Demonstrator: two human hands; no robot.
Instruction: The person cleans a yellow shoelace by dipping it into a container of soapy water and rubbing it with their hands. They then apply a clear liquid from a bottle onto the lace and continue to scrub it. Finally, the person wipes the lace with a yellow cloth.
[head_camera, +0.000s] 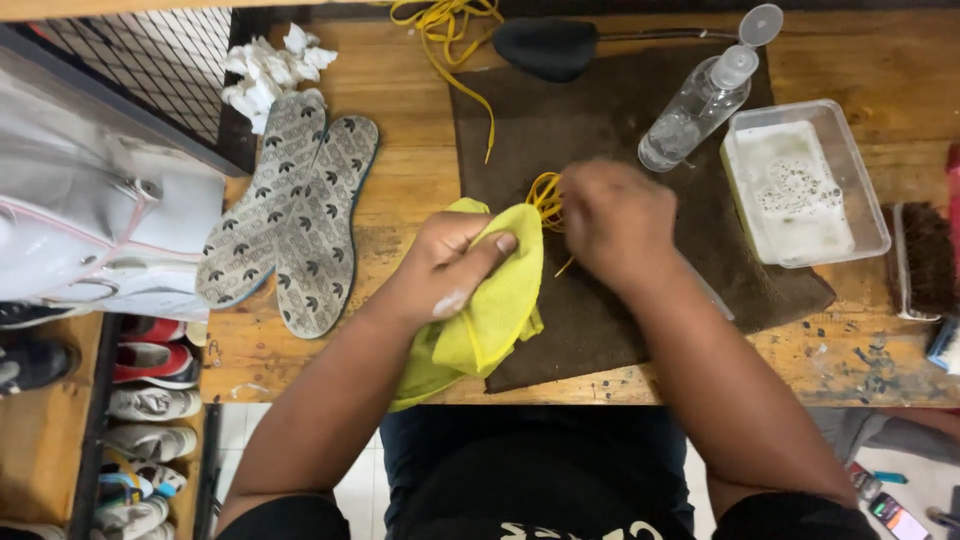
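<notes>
The person wore a black short-sleeved shirt (540, 490) with pale lettering partly visible at the lower edge of the view. The sleeves ended high on the upper arms, leaving both forearms bare down to the hands. The left hand (450, 262) carried a whitish smear near the base of the thumb. The right hand (615, 218) appeared blurred, with no rings or watch visible.

A worn wooden workbench (300, 370), paint-flecked along its near edge, fills the view. Left of the grip stands a black wire-mesh panel (150, 60); below it, a wooden shoe rack (45, 440). Pale floor tiles (360, 490) show beneath the bench.
</notes>
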